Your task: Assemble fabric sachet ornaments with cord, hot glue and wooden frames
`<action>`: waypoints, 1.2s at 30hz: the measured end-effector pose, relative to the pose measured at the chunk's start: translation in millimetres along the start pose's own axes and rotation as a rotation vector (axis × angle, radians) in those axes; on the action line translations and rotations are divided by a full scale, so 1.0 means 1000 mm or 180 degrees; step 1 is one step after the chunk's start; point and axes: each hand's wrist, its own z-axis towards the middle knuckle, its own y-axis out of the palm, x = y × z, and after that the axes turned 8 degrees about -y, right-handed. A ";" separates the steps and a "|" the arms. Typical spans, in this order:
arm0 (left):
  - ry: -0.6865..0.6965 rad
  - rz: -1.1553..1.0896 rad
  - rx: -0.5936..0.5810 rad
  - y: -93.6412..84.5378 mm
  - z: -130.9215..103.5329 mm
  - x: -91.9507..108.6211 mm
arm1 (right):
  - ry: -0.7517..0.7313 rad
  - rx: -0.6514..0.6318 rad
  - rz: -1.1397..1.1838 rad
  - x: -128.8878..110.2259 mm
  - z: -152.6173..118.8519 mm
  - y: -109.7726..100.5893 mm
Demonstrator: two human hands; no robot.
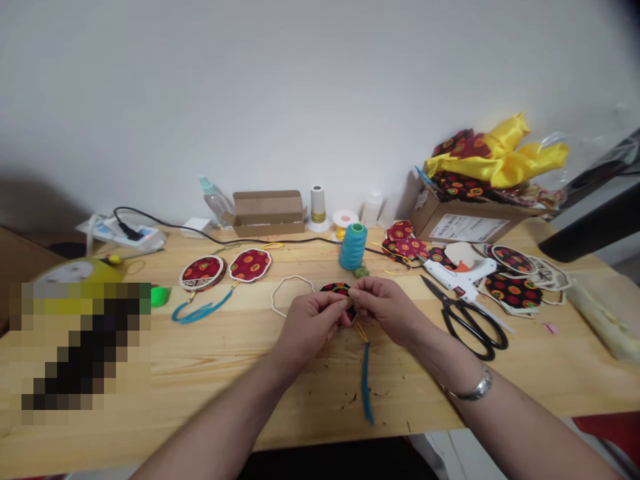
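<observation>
Label on box at two o'clock, print too small to read; left hand and right hand pinch at pendant; spool at twelve, scissors at three.

We are working in a small craft workspace, though we are not seeing whether it belongs to a home. A wooden desk is standing against a plain wall, carrying a glue gun, large scissors and a teal thread cone. A cardboard box is brimming with fabric, and tasselled ornaments are lying towards the left.
</observation>
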 end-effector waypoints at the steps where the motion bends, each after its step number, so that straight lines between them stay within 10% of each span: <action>1: -0.0021 -0.0042 0.0007 0.000 0.000 0.000 | -0.0002 0.0008 0.0008 0.000 0.000 0.000; 36: -0.0099 -0.0341 0.0184 0.001 -0.001 0.001 | -0.0429 0.0382 -0.0909 -0.004 -0.001 0.002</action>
